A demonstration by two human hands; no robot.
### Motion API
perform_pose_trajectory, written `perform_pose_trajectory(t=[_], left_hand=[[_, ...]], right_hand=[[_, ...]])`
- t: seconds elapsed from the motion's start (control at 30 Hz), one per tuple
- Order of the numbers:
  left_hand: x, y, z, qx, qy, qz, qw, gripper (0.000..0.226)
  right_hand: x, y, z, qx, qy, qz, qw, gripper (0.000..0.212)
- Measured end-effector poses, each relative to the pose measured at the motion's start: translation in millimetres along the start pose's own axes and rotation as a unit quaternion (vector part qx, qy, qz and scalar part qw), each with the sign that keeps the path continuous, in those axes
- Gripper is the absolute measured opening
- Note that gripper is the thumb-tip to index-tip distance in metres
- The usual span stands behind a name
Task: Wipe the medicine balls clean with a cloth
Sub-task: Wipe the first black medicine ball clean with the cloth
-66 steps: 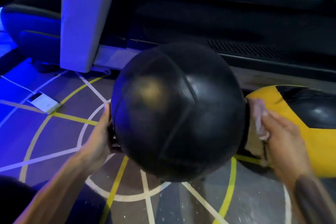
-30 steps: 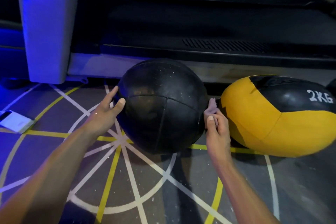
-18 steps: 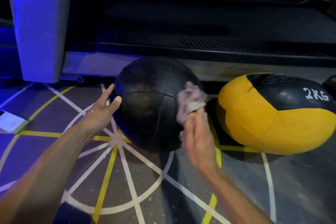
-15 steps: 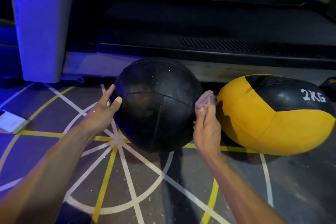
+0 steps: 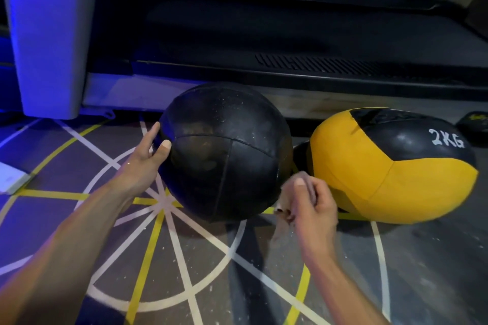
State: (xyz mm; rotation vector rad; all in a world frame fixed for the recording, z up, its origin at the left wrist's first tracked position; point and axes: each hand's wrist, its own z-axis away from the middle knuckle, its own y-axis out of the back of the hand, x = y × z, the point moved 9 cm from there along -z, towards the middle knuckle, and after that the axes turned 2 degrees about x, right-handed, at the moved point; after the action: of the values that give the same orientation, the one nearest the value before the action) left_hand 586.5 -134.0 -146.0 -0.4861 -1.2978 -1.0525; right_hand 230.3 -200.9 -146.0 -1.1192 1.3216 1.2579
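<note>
A dusty black medicine ball [image 5: 224, 150] sits on the floor in the middle of the view. My left hand [image 5: 146, 158] rests against its left side with straight fingers. To its right lies a yellow and black medicine ball [image 5: 390, 166] marked 2KG. My right hand [image 5: 311, 203] grips a crumpled pale cloth [image 5: 284, 208] at the black ball's lower right, in the gap between the two balls. Whether the cloth touches the black ball is unclear.
A dark treadmill deck [image 5: 303, 34] runs along the back, just behind both balls, with a pale upright post [image 5: 50, 34] at the left. The floor carries white and yellow lines [image 5: 163, 206]. A small white device [image 5: 10, 179] lies at the far left.
The black ball went from held up in front of me to resting on the floor. My right hand, with the cloth, slid from the ball's right side down to its lower right.
</note>
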Motion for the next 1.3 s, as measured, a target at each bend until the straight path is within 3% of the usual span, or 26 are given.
perform_pose_trajectory(t=[0.1,0.2,0.3,0.47,0.6,0.7,0.83,0.9,0.97,1.0,1.07,1.17,1.3], left_hand=[[1,-2,0,0.0,-0.002,0.006,1.0,0.069],[-1,0,-1,-0.001,0.002,0.003,1.0,0.079],[-2,0,-1,-0.003,0.001,0.001,1.0,0.078],[5,-6,1,-0.001,-0.014,0.014,1.0,0.066],[5,-5,1,0.002,-0.013,0.006,1.0,0.063],[3,-3,-1,0.004,-0.003,-0.001,1.0,0.066],[0,0,0,-0.002,0.008,0.002,1.0,0.048],[-1,-1,0,-0.009,0.009,0.007,1.0,0.043],[-3,2,0,-0.011,0.007,0.0,1.0,0.043],[-4,2,-1,-0.013,0.01,-0.003,1.0,0.043],[-2,1,0,-0.014,0.006,0.003,1.0,0.05],[3,-3,2,-0.009,-0.009,0.009,1.0,0.074],[3,-4,0,-0.004,-0.02,0.008,1.0,0.072]], right_hand=[[-13,-21,3,-0.065,0.069,0.052,0.994,0.01],[-35,-25,3,-0.062,0.173,0.103,0.977,0.011],[-45,-27,-1,-0.053,0.222,0.144,0.963,0.011],[-23,-27,3,-0.111,0.22,0.174,0.953,0.014],[-40,-22,-12,-0.068,0.194,0.176,0.963,0.016],[-49,-23,-15,-0.032,0.223,0.203,0.953,0.013],[-9,-35,20,-0.143,0.227,0.255,0.929,0.01],[6,-24,25,-0.136,0.162,0.224,0.951,0.014],[11,-10,15,-0.081,0.069,0.144,0.984,0.013],[3,-4,10,-0.051,0.064,0.128,0.988,0.011],[-15,-3,1,-0.033,0.098,0.127,0.986,0.01],[-29,-17,-2,-0.067,0.114,0.133,0.982,0.011],[-34,-24,0,-0.091,0.192,0.198,0.957,0.008]])
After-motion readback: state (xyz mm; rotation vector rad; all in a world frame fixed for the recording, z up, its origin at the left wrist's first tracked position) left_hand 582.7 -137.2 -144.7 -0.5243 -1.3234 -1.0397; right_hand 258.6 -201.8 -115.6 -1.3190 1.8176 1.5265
